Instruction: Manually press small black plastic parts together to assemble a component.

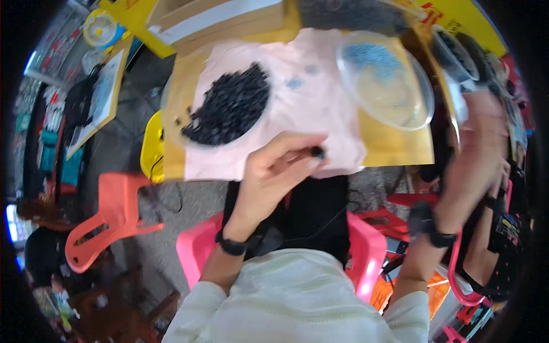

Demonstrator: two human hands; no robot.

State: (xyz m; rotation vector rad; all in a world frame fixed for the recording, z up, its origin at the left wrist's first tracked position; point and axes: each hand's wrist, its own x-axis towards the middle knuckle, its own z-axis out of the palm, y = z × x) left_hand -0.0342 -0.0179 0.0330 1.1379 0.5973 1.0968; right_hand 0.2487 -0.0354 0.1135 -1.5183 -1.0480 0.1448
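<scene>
My left hand (274,168) is above the near edge of a pink cloth (320,114), its thumb and fingers pinching a small black piece (317,152). On the cloth's left side, a shallow clear tray (171,94) holds a heap of small black pieces (231,106). A clear oval container (428,108) on the right holds many tiny blue parts (374,60). My right hand (483,123) is stretched out past the table's right side, near a clear bowl (472,71) with dark contents. Motion smears its fingers, so their pose and any contents cannot be made out.
An open cardboard box (223,20) stands at the table's far edge. A red plastic chair (117,217) and a yellow plastic seat or tub (151,146) are at the left. Another person (492,246) sits close on the right. A small fan (103,30) is far left.
</scene>
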